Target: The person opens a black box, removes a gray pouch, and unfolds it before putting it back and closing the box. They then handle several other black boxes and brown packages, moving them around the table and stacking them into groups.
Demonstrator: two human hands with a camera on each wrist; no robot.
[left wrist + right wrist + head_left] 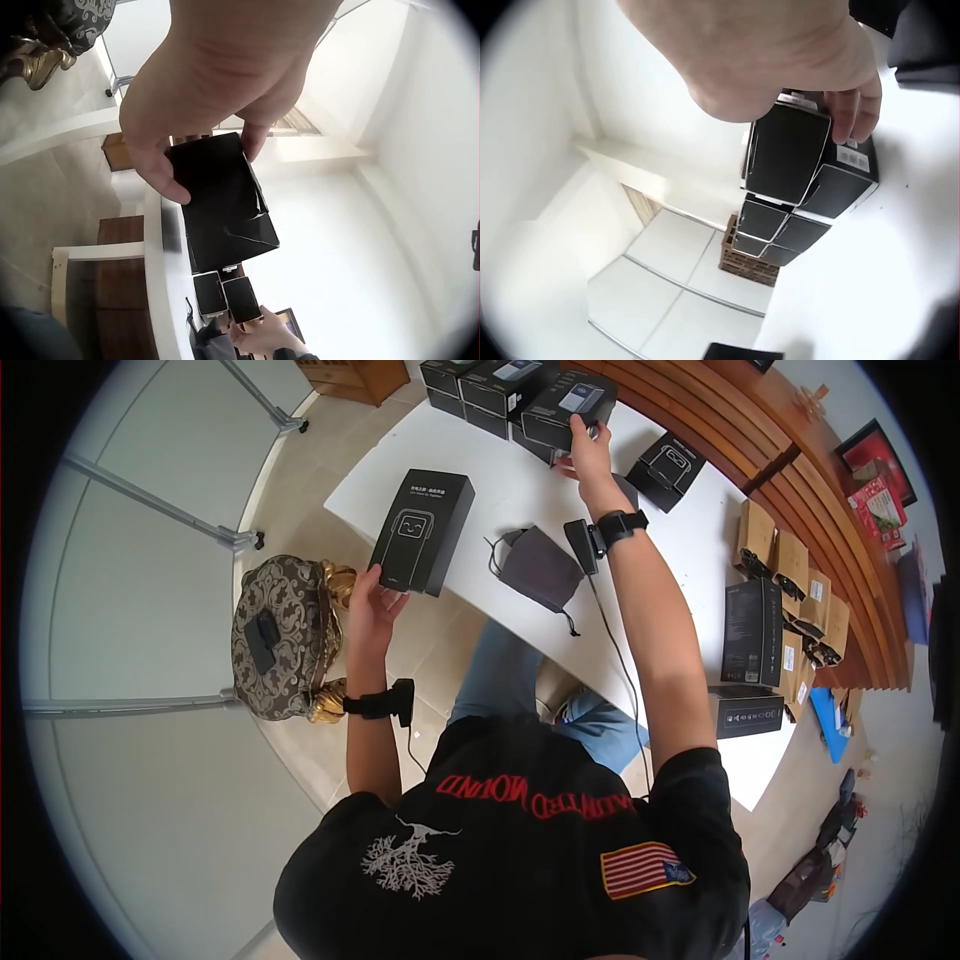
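My left hand (372, 610) grips the lower end of a tall black box (428, 525) with a smiling-face drawing on its front, held up over the table's near edge. In the left wrist view that box's plain black end (217, 195) faces the camera, with thumb and fingers along its sides. At the back of the table my right hand (592, 455) holds another black box (568, 408) on top of a stack, thumb on its upper face. Seen from the right wrist, fingers (844, 116) reach down its side, above a lower box (836, 191) with a white label.
More stacked black boxes (490, 390) stand beside the right hand. A dark drawstring pouch (540, 567) lies mid-table, and a single black box (668, 468) sits farther right. Brown paper packages (790, 565) and black boxes (752, 632) line the right side. A patterned stool (280, 650) stands at left.
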